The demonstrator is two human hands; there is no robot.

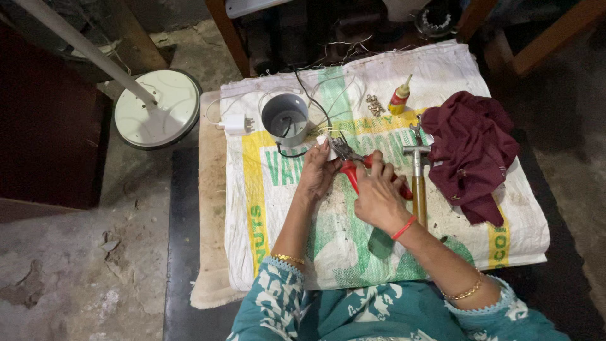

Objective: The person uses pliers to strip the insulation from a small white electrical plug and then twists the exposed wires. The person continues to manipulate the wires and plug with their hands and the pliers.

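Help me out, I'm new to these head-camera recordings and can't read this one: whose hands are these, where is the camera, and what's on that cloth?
The one picture comes from a camera worn on the person's head, looking down, so both hands are that person's own. The right hand grips red-handled pliers. The left hand holds a small white part at the pliers' tip; wires run from there toward a grey cup. They work over a printed white sack spread as a mat. On it also lie a hammer, a maroon cloth, a small yellow bottle with a red band, some small brass pieces and a white plug adapter.
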